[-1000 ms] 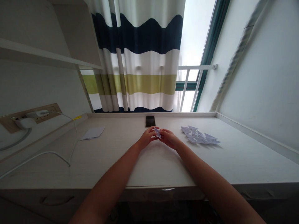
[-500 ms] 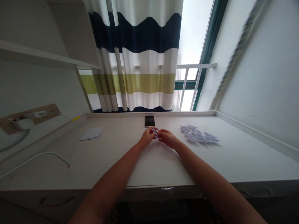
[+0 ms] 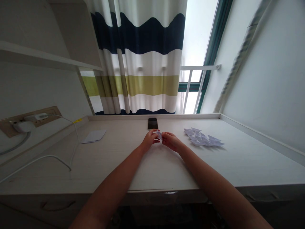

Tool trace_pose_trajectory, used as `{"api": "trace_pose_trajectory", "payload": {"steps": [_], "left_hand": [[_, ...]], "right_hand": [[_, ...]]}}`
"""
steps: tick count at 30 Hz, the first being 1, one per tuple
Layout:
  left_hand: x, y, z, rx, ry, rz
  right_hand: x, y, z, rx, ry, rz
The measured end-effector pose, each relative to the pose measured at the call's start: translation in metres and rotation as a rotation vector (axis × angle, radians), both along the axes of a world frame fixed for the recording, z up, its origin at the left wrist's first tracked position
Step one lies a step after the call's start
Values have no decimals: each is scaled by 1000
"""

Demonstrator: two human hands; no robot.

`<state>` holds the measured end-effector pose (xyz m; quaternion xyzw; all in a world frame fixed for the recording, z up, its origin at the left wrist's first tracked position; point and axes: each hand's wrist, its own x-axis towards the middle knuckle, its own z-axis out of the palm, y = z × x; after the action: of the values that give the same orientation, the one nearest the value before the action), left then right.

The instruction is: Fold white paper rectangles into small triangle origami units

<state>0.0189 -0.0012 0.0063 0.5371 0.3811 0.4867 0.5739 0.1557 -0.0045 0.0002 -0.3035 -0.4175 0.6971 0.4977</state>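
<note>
Folded paper (image 3: pixel 159 135) in both hands' fingers (image 3: pixel 166 135), phone (image 3: pixel 152 123) beyond

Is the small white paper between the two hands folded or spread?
Folded: the small white paper shows a narrow, pointed, angled shape.

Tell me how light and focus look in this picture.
Head view: glare whitens the green-framed glass window; pointed folded white papers cast faint shadows on the white wood-grain desk, whose front lies dark; in the same view, the small folded white paper in the bare left hand shows no clear creases.
</note>
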Motion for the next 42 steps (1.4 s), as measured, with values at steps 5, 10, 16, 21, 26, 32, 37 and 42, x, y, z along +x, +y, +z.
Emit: {"api": "trace_pose_trajectory", "payload": {"steps": [5,10,16,21,26,32,37,42], "left_hand": [[-1,1,0,-25,-98,-81],[0,2,-1,-13,-88,-83],[-1,3,-1,7,-68,-96],[-1,1,0,-20,-120,-103],[-1,3,2,-59,-150,-73],[4,9,5,-128,-148,-37],[14,17,17,-165,-186,-54],[32,37,26,-130,-136,-76]], "right_hand": [[1,0,0,8,17,33],[2,-1,1,13,8,40],[1,0,0,5,11,38],[2,-2,3,-13,8,12],[4,-2,7,-39,-35,-71],[8,1,14,-15,-125,-199],[19,4,34,30,-195,-274],[44,21,51,90,-375,-345]]}}
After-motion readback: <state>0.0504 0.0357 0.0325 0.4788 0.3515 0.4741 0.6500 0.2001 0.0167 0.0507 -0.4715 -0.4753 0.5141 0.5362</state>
